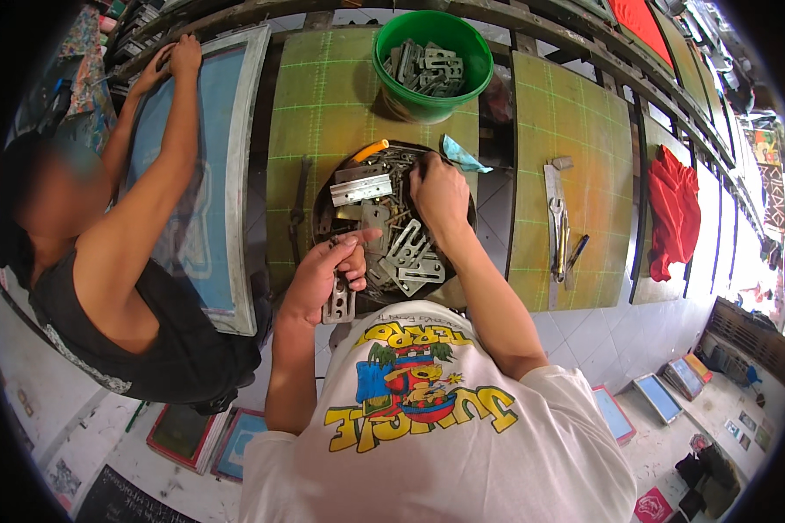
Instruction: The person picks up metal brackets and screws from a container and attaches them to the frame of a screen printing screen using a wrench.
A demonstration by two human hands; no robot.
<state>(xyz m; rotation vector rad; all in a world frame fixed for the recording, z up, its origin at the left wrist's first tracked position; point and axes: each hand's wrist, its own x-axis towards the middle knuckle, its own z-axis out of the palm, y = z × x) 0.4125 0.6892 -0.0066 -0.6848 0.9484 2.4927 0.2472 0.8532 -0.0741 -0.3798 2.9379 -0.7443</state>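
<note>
A dark round tray (324,187) full of metal hardware lies in front of me. My left hand (333,268) is at its near left rim, fingers curled round a slotted metal plate (338,303) and index finger stretched out over the tray. Over the far right part, my right hand (442,196) reaches down with bent fingers among screws and bolts (399,166); its fingertips are hidden. Between the hands lie a ridged silver metal piece (361,190), several slotted brackets (412,254) and an orange handle (371,151).
Behind the tray stands a green bucket (384,80) of metal brackets. A blue cloth scrap (464,155) is beside it. Wrenches (559,227) and a pen (577,248) lie on the right board; a red cloth (673,213) is farther right. At left, another person grips a blue framed screen (235,174).
</note>
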